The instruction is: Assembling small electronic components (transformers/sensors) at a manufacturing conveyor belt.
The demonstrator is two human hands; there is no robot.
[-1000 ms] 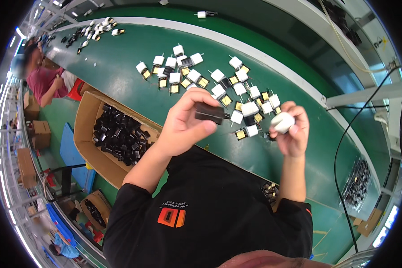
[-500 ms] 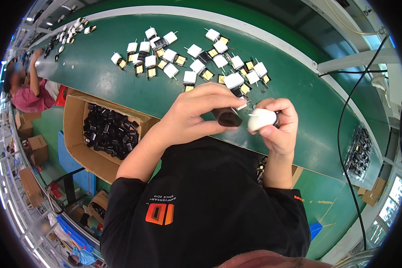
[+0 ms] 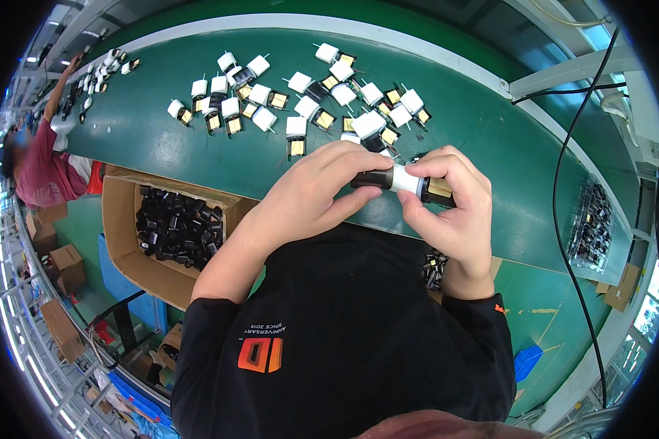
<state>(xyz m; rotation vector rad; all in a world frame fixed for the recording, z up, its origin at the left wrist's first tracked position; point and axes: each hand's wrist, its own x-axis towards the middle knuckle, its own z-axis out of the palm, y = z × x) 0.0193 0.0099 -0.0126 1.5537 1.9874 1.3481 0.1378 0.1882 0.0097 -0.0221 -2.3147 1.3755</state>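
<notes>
My left hand (image 3: pixel 318 186) is closed round a dark, hollow-looking black plastic shell (image 3: pixel 372 179), thumb below and fingers above. In my right hand (image 3: pixel 458 208) is a white part (image 3: pixel 404 180) with a black end bearing a gold panel (image 3: pixel 439 190), pinched between thumb and fingers. The white part's left end meets the shell's right end, so the two lie in one line; how far one sits inside the other is hidden by my fingertips. Just beyond my hands, several similar white-and-gold assemblies (image 3: pixel 296 126) lie scattered over the green table (image 3: pixel 161 146).
On my left, an open cardboard box (image 3: pixel 124 252) holds many black shells (image 3: pixel 179 227). A clear bag of dark parts (image 3: pixel 592 223) lies at the table's right end, near a hanging black cable (image 3: pixel 564 161). Another person (image 3: pixel 44 164) sits at the far left.
My right hand has turned the white part, so its gold panel now shows and its white end meets the black shell. Before, the two were apart. The view has shifted slightly.
</notes>
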